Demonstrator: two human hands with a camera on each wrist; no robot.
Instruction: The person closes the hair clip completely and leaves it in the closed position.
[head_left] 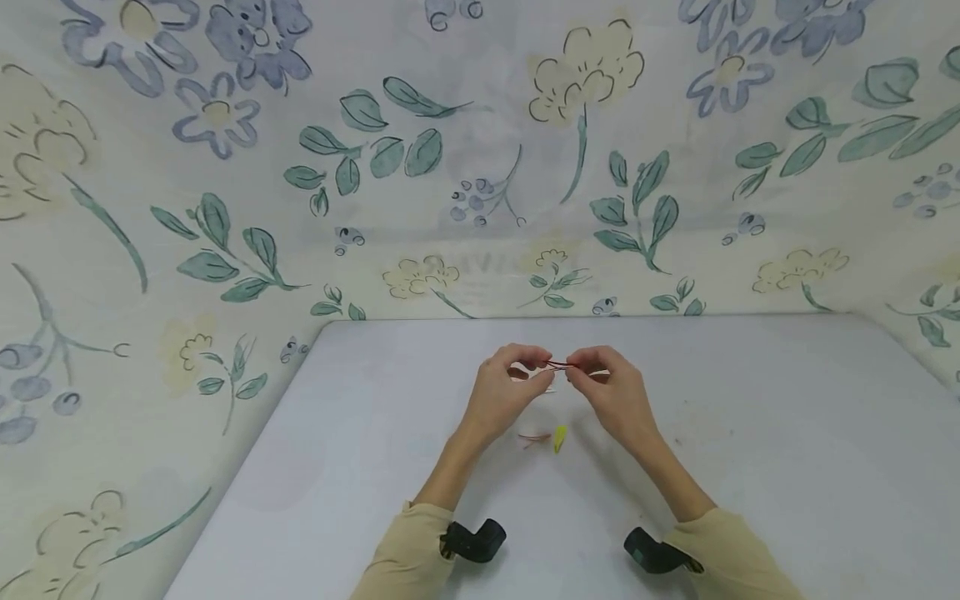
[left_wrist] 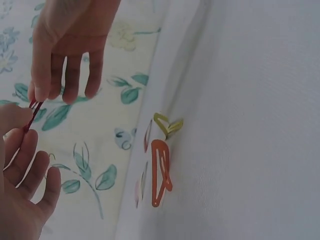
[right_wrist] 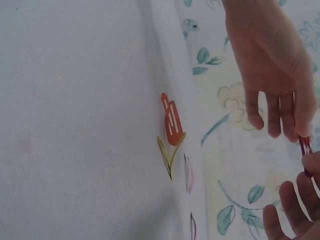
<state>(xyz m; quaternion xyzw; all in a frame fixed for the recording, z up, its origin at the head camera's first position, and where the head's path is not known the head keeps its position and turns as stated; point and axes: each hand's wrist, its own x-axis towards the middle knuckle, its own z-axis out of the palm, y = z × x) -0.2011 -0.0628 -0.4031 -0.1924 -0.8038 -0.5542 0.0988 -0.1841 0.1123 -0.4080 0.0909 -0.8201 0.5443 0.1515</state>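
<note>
Both hands hold a dark red snap hair clip [head_left: 558, 365] between them, raised over the far part of the table. My left hand [head_left: 504, 385] pinches one end with thumb and forefinger. The other end is pinched in my right hand [head_left: 613, 390]. Two narrow strips of the clip show between the fingertips; its ends are hidden by them. In the left wrist view, the other fingers of both hands are spread away from the clip. Nearer my body, an orange snap clip [left_wrist: 155, 175] lies sprung apart beside a yellow one [left_wrist: 175, 126], also apart.
Thin pale pinkish clips [right_wrist: 188, 175] lie beyond the orange and yellow ones, partly behind the hands in the head view. The white table [head_left: 337, 467] ends at a flower-patterned cloth [head_left: 480, 167]. Black wrist cameras [head_left: 480, 542] stick out from both sleeves.
</note>
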